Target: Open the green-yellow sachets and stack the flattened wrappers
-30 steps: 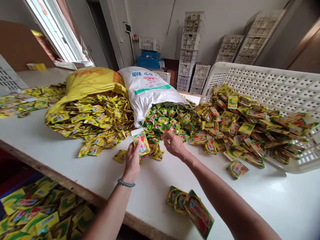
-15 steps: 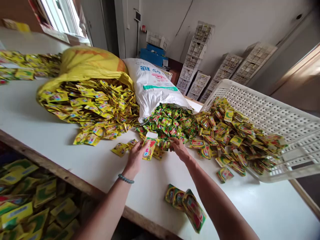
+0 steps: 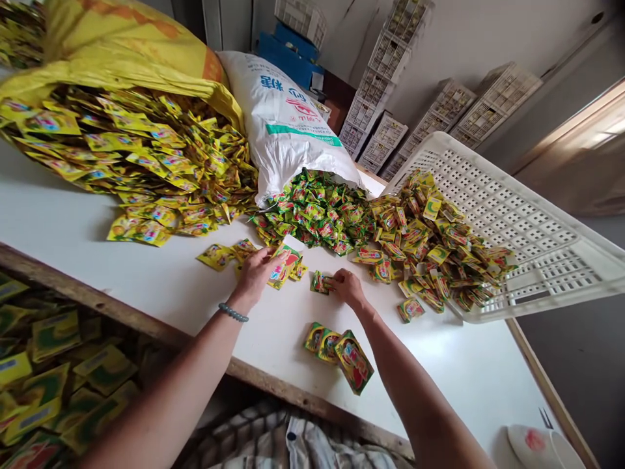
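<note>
My left hand (image 3: 252, 277) is closed round a small yellow fruit-printed box (image 3: 285, 264), its white end flap raised. My right hand (image 3: 347, 286) has its fingers pinched on a small green candy packet (image 3: 328, 284) at the table top, with another packet (image 3: 317, 281) beside it. Behind both hands lies a heap of green candy packets (image 3: 322, 212), spilling from the mouth of a white printed sack (image 3: 288, 111). Yellow packets (image 3: 217, 256) rest near my left hand. Several filled-looking boxes (image 3: 352, 361) lean together on the table in front of my right forearm.
At left, a yellow sack (image 3: 146, 45) spills yellow packets (image 3: 146, 143). A tipped white basket (image 3: 537, 221) at right has small boxes (image 3: 430, 241) pouring out. Crates (image 3: 371, 85) are stacked by the wall. A white bowl-like object (image 3: 541, 446) sits at the near right corner.
My right hand has drawn back from the green heap towards me, with small packets now at its fingertips. The left hand still holds the box. The view has shifted closer and downward.
</note>
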`<state>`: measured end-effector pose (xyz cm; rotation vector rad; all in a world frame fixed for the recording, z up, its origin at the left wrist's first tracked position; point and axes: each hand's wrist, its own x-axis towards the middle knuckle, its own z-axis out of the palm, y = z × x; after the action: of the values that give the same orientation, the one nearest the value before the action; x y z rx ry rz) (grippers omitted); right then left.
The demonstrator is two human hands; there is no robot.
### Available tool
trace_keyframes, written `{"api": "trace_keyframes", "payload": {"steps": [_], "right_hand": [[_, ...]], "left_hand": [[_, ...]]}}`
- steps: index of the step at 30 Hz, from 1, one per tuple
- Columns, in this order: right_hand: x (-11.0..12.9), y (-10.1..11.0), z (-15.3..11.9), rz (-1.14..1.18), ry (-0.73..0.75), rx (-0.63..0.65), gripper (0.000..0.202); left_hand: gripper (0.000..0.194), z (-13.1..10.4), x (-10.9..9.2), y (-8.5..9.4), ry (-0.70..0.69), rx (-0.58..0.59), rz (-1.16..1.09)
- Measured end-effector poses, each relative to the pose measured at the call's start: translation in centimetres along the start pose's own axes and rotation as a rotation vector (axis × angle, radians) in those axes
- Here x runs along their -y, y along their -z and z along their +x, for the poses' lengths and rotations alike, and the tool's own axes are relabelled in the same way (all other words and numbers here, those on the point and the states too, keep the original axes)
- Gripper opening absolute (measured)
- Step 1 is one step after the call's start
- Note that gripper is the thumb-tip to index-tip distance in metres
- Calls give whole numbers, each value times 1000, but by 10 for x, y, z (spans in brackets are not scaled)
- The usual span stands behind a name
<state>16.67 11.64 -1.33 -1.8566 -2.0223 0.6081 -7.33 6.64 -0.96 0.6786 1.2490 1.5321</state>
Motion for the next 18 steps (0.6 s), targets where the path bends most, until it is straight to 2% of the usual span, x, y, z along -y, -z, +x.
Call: {"api": "trace_keyframes", "payload": {"steps": [5,8,11,13,15,18], "right_hand": [[3,-2,7,-21,-39,33,28],[3,5,-2,4,-26,81,32],[-2,12,-18,60,-39,95,28],[-4,16,-28,253,-58,117,28],[-1,21,-34,566,-75,156,38],[16,26,-37,930,-47,173,36]], "left_hand": [[49,-4,4,-1,91,181,-29],[51,-8,5,-2,170,271,-44],[50,-11,6,-3,185,301,17],[49,-12,7,-4,189,312,40],[50,-13,8,-5,218,346,40],[48,-15,8,-7,224,396,83]]}}
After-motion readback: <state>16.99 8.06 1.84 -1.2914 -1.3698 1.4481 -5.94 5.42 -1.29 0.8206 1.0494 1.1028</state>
